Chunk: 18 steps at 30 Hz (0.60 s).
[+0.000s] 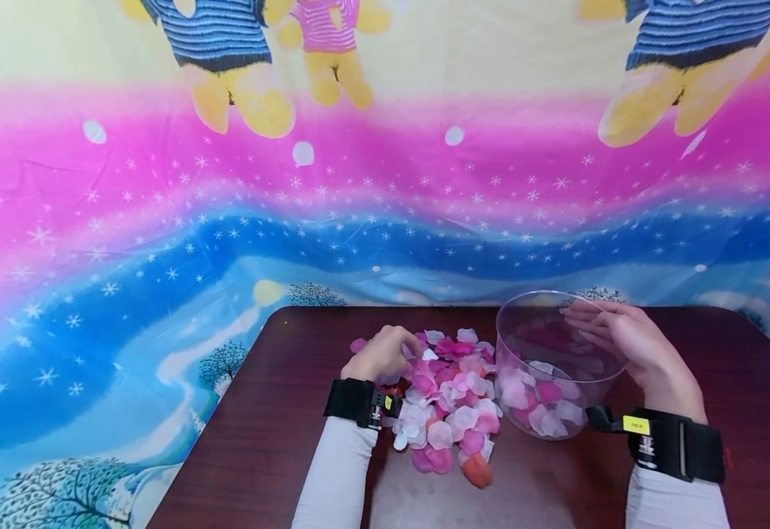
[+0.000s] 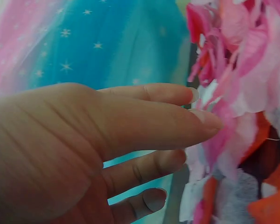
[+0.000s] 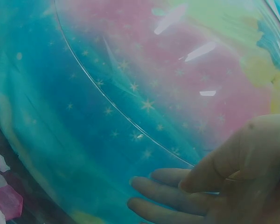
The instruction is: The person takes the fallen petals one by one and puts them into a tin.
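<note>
My left hand (image 1: 385, 354) reaches into the left side of a heap of pink, white and red artificial petals (image 1: 454, 397). In the left wrist view its fingers are spread, and the thumb tip lies against a pink petal (image 2: 220, 128); no grip on a petal shows. A clear round plastic tub (image 1: 513, 367) stands right of the heap, with pink and white petals (image 1: 544, 400) at its bottom. At the tub's right rim is my right hand (image 1: 630, 342), its fingers nearly straight along the wall. The right wrist view shows the thumb by the rim line (image 3: 114, 105).
The dark brown table (image 1: 279, 411) has rounded far corners. Behind it hangs a printed cloth (image 1: 385, 184) with bears and snowflakes. A dark orange-red petal (image 1: 477, 470) lies at the near edge of the heap. Both wrists wear black straps (image 1: 348, 400).
</note>
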Each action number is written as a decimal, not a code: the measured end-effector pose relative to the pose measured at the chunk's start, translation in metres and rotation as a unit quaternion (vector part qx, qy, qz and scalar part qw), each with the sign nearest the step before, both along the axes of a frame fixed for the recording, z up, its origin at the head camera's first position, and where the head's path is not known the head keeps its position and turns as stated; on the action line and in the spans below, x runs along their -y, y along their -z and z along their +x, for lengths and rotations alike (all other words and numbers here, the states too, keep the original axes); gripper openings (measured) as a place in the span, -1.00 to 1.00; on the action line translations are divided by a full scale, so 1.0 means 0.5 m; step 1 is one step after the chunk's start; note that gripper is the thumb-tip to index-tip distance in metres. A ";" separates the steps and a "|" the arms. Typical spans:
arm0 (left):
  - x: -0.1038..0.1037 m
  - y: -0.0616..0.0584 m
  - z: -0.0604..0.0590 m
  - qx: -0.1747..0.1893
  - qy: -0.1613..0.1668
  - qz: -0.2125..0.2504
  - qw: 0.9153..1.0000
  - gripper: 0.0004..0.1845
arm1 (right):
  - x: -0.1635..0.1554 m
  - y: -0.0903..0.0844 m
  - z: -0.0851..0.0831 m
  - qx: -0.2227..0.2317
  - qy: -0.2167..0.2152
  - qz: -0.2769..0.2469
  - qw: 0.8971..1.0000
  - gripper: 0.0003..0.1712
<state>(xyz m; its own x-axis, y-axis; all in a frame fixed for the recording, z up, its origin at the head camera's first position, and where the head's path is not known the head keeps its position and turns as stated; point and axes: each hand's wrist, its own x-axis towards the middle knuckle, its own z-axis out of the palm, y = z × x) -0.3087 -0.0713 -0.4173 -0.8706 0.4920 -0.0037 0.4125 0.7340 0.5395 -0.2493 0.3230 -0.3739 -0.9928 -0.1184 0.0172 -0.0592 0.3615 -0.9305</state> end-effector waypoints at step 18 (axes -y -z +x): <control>-0.002 -0.006 -0.007 -0.063 0.001 0.022 0.998 -0.90 | 0.000 0.001 0.001 0.003 -0.001 0.002 1.000 -0.40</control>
<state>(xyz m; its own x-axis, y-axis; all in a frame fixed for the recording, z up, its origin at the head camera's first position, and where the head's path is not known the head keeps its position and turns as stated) -0.3120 -0.0705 -0.4142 -0.8618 0.4911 0.1268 0.4802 0.7095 0.5158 -0.2488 0.3232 -0.3742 -0.9926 -0.1212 0.0114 -0.0553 0.3656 -0.9291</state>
